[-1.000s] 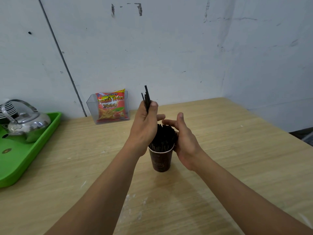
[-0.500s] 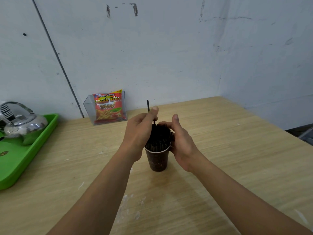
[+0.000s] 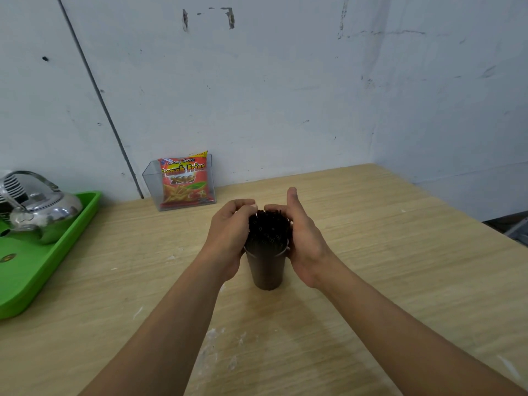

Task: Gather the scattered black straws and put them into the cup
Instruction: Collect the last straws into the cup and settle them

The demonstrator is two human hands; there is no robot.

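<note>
A dark brown paper cup (image 3: 267, 270) stands upright in the middle of the wooden table (image 3: 371, 252). It is packed with a bundle of black straws (image 3: 268, 228) whose open ends stick out above the rim. My left hand (image 3: 230, 230) cups the left side of the bundle, fingers curled over its top. My right hand (image 3: 304, 232) presses against the right side, thumb up and fingertips on the straw tops. No loose straws are visible on the table.
A clear plastic holder (image 3: 148, 181) with a red French Fries snack bag (image 3: 184, 180) stands at the wall behind the cup. A green tray (image 3: 43, 270) with a metal kettle (image 3: 43, 208) sits at the left edge. White walls close the back and right.
The straws my left hand held raised above the cup have gone down into the bundle. Both hands have dropped and closed around the straw tops.
</note>
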